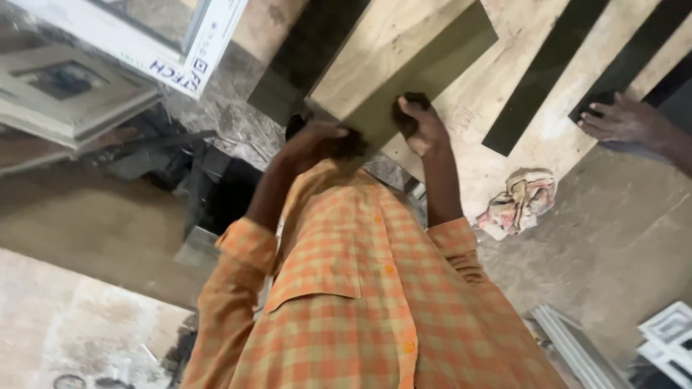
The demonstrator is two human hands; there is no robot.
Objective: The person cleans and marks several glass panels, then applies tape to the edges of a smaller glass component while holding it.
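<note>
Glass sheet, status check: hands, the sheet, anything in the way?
Left hand and right hand both grip the near edge of the dark glass sheet. Sheet tilted over the wooden table. Another person's hand rests on a far strip; crumpled rag at table edge.

A glass pane (414,68) lies on a wooden board (497,94), its near edge held between the left hand (317,140) and the right hand (422,126). To the right more strips (544,75) lie on the board, and another person's hand (620,119) rests on one. A crumpled rag (520,202) sits at the board's near edge. Window frames (72,90) stand at far left.
</note>
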